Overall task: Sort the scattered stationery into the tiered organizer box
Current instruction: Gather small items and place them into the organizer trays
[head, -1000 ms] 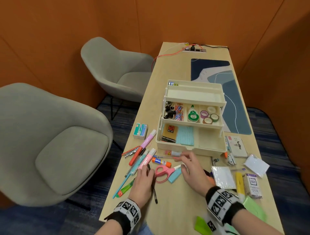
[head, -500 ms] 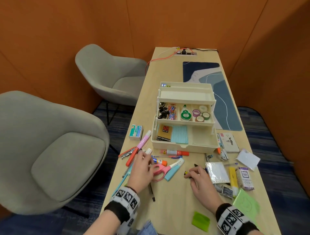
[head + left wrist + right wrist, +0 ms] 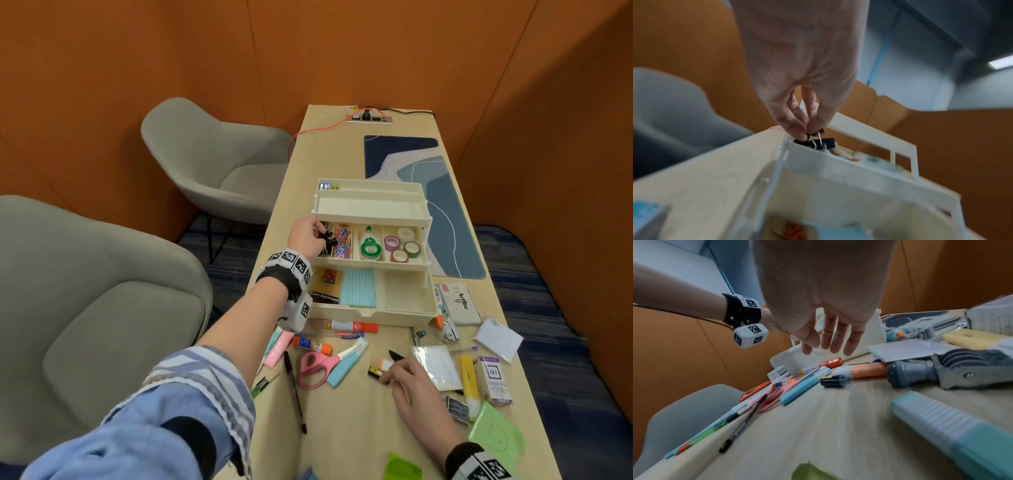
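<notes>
The cream tiered organizer box (image 3: pixel 394 317) stands open mid-table. Its middle tier holds binder clips, paper clips, correction tape and tape rolls; its bottom tier holds coin envelopes and a blue pad. My left hand (image 3: pixel 322 236) reaches into the middle tier's leftmost compartment. In the left wrist view its fingertips (image 3: pixel 797 129) pinch the wire handle of a black binder clip (image 3: pixel 826 143) at the organizer's (image 3: pixel 838 175) rim. My right hand (image 3: pixel 394 375) lies low over the table with straight fingers (image 3: pixel 830 340), by a small black cap (image 3: pixel 374 371) (image 3: pixel 833 381), holding nothing.
Pink scissors (image 3: pixel 317 368), a black pen (image 3: pixel 294 390), a glue stick (image 3: pixel 313 344) and markers lie in front of the box. A yellow highlighter (image 3: pixel 468 383), ink box (image 3: pixel 493 380) and green notes (image 3: pixel 496 435) sit at right. Grey chairs (image 3: pixel 102 325) stand left of the table.
My left hand has left the pile of pens and risen to the middle tier's left compartment with a binder clip. My right hand stays near the front right.
</notes>
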The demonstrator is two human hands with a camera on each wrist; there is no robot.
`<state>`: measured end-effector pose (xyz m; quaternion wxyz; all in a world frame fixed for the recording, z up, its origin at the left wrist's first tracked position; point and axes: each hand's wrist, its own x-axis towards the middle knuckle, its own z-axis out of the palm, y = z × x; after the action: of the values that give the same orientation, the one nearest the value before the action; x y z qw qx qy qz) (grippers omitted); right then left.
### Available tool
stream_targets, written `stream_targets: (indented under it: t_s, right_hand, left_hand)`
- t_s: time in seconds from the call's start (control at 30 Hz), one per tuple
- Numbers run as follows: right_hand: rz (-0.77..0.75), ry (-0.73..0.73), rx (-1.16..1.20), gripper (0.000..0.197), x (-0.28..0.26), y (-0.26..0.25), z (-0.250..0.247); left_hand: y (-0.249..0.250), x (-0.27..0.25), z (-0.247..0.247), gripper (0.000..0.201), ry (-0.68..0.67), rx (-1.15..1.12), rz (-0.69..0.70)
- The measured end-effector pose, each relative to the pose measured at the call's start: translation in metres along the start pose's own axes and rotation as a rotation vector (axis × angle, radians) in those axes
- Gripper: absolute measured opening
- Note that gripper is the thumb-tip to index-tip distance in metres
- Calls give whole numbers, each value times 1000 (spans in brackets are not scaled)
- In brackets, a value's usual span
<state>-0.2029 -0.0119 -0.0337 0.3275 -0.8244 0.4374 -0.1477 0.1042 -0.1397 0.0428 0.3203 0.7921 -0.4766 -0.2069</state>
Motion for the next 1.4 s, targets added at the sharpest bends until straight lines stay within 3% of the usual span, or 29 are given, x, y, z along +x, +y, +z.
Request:
stream_targets:
  t_s: [0.1,0.2,0.3,0.47,0.53,0.67,0.9,1.0,1.23,1.4]
  right_hand:
    - [-11,-27,1,24,7,0,1]
    - [-68,-64,-52,22,21,-4,8]
    - [-167,-155,-132,23,38,-22,18]
    - [-421,-341,-362,39,81,-76,61]
    - [-425,-403,-458,47,99,-97,81]
    - [-280,-469,-588,57,124,-110,106]
    - [-321,-444,-672,61,94,-74,98]
    - [-322,-441,-646,61,74,-62,85]
    - [-310,-202,-428,35,31,-26,55]
    - [-184,-186,-332,45,21,-8,38]
  left_hand:
    - [-6,-5,-7,22,30,91,44]
    - [-14,-25,-22,15,139,40,58]
    - [-44,-60,-30,17,216,6,-35]
    - [-112,-124,-16,24,73,119,-199]
    - [-124,-142,-10,23,37,218,-224]
    - [-128,-159,-4,22,61,361,-200]
    - [-111,-138,20,38,-137,643,122]
    - [-103,-129,32,36,-203,777,133]
    - [-93,-140,55,29,-217,801,134]
    - [-88,-154,69,28,-225,773,170]
